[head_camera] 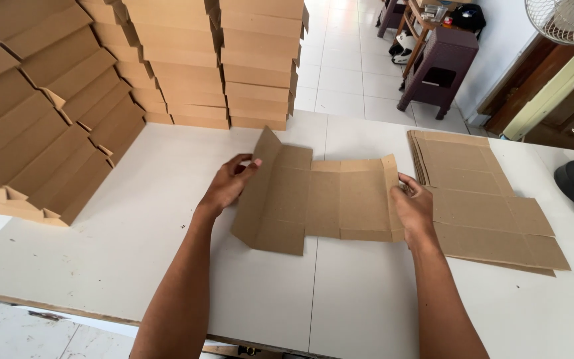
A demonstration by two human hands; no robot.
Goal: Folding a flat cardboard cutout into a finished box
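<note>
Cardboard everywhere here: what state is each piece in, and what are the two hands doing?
Blank: lying on the table, left flap raised, rest flat.
Left hand: gripping the raised flap.
Right hand: pinching the blank's right edge.
Flat pile: unfolded sheets, stacked at the right.
Folded boxes: closed, stacked in columns.
Table: white, bearing all of it.

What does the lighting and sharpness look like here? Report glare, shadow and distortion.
Head view: soft, even daylight; the flat brown cardboard blank between the left hand and right hand is sharp, casting faint shadows on the white table; bright glare on the tiled floor; wide-angle bending tilts the stacked folded cardboard boxes.
</note>
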